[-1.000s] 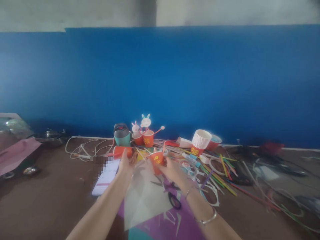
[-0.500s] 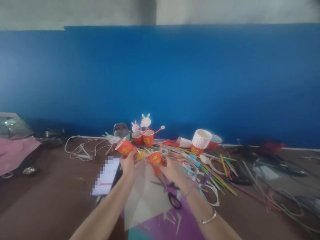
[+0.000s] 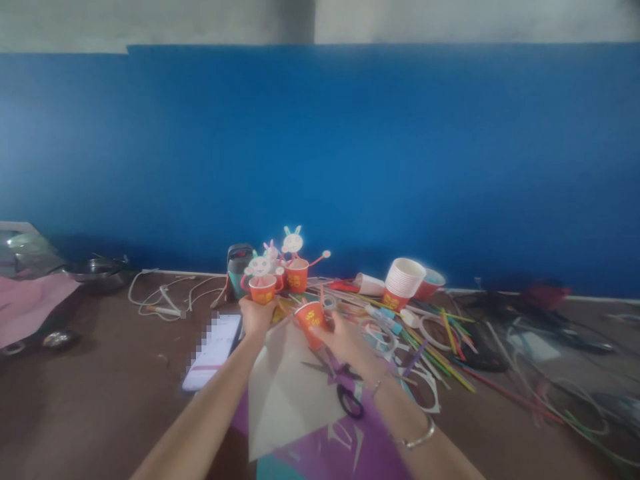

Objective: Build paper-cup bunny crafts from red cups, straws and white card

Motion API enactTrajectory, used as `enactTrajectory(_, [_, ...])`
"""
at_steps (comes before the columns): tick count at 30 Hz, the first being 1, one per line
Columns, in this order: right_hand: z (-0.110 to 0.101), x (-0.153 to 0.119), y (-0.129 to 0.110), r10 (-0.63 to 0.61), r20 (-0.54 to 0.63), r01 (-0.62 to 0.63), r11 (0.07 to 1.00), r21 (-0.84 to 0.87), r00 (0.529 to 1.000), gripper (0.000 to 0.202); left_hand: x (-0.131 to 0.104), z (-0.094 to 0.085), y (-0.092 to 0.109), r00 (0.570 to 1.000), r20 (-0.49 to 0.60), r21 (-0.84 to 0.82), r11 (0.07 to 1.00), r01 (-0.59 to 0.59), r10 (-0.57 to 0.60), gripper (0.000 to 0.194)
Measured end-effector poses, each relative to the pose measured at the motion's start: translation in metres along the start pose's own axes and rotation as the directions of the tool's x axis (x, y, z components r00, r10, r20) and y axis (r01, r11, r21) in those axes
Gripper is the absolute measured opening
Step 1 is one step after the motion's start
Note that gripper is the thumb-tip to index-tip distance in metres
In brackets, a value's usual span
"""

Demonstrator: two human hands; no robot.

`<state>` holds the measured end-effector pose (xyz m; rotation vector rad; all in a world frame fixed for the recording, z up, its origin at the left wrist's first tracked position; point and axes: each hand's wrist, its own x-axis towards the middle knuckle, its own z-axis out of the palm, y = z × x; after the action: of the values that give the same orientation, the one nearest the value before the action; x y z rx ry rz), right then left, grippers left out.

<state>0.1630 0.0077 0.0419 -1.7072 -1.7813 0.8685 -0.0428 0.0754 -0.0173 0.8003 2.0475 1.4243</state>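
My left hand is closed around a small red paper cup with yellow marks. The cup stands upright, and a white paper bunny head with green ears rises from it. In my right hand is another red paper cup, tilted a little, with a short stick showing at its rim. Just behind the left cup stands a red cup with a bunny whose arm sticks out to the right. A pink-eared bunny is partly hidden between them.
Black-handled scissors lie on white and purple paper sheets. A phone is left of my left hand. Stacked paper cups, tape rolls and coloured sticks spread to the right. A teal-and-grey container stands at the back.
The bunny cup in my left hand has gone from tilted left to upright, and shifted slightly right, in front of the pink-eared bunny. My right hand and its cup have hardly moved.
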Motion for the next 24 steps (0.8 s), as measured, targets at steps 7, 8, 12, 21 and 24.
enactTrajectory(7, [0.001, 0.003, 0.003, -0.009, 0.012, 0.008, 0.998, 0.055, 1.0, 0.045, 0.002, -0.002, -0.006, 0.997, 0.077, 0.067, 0.998, -0.01, 0.005, 0.061])
enactTrajectory(8, [0.002, 0.002, 0.003, -0.007, 0.015, 0.006, 0.998, 0.063, 1.0, 0.045, 0.003, -0.002, -0.006, 0.997, 0.081, 0.071, 0.997, -0.008, 0.002, 0.058])
enactTrajectory(12, [0.005, 0.001, 0.004, -0.052, 0.046, 0.045, 0.988, 0.15, 0.998, 0.044, 0.004, -0.002, -0.002, 0.996, 0.093, 0.055, 0.998, -0.007, 0.002, 0.051])
enactTrajectory(21, [0.023, 0.005, 0.017, -0.129, 0.057, 0.113, 0.968, 0.222, 0.99, 0.044, -0.013, -0.014, 0.007, 0.988, 0.141, -0.212, 0.977, -0.037, 0.068, 0.041])
enactTrajectory(24, [0.023, 0.004, 0.017, -0.109, 0.065, 0.095, 0.977, 0.191, 0.992, 0.047, -0.019, -0.02, 0.012, 0.99, 0.14, -0.298, 0.954, 0.022, 0.021, 0.047])
